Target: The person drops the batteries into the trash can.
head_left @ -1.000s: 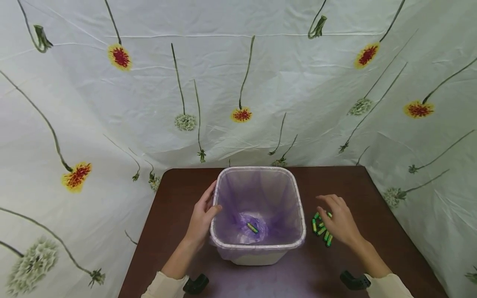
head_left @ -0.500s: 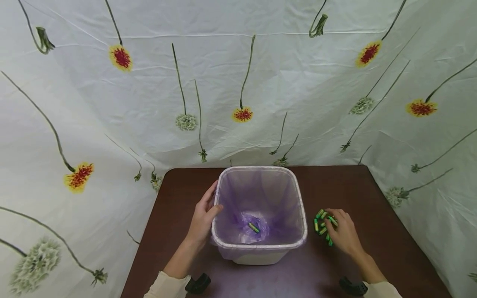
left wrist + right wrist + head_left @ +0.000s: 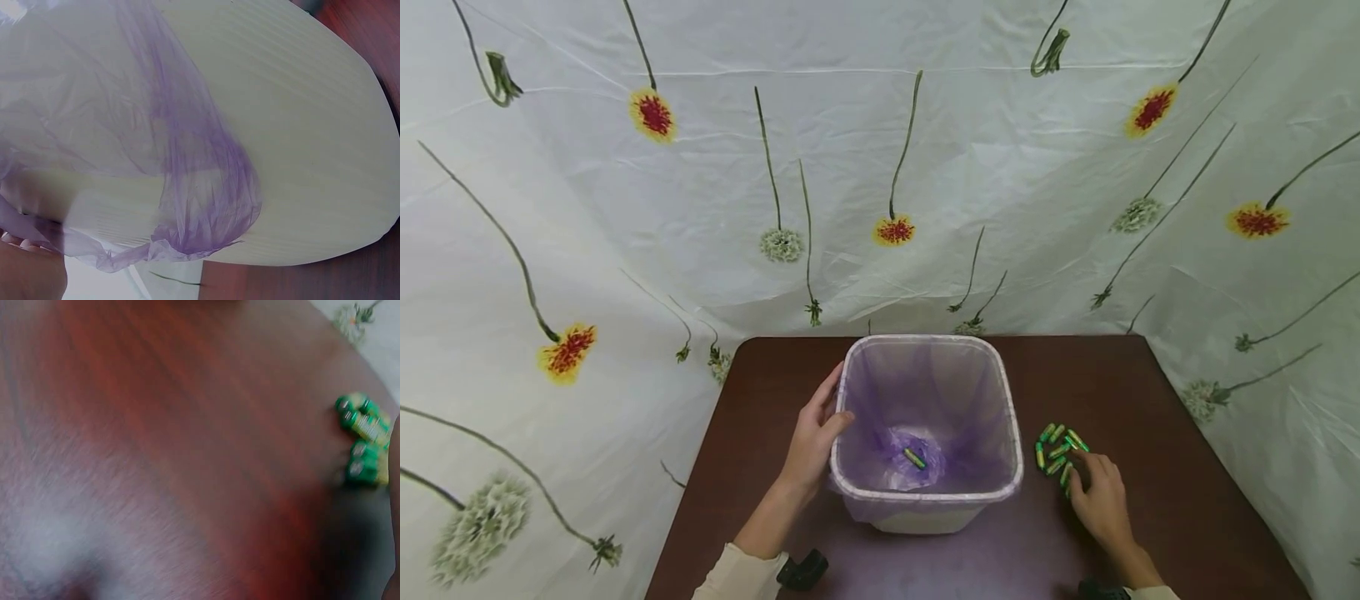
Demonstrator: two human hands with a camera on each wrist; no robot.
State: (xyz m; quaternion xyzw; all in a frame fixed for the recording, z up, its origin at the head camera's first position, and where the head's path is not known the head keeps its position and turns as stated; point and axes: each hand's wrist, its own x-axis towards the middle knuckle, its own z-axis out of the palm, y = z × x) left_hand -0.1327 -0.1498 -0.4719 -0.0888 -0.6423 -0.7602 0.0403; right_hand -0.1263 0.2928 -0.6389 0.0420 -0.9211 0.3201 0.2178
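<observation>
Green batteries (image 3: 1057, 451) lie clustered on the table (image 3: 1165, 467) right of the lined bin (image 3: 927, 497), left hand (image 3: 809, 439) gripping that, right hand (image 3: 1102, 500) at the cluster, can't tell if pinching one; a careless nudge could send others rolling.

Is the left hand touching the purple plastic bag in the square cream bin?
Touching: the head view shows the left hand with its thumb over the bag.

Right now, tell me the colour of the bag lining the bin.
The bag is translucent purple, clearest in the left wrist view.
</observation>
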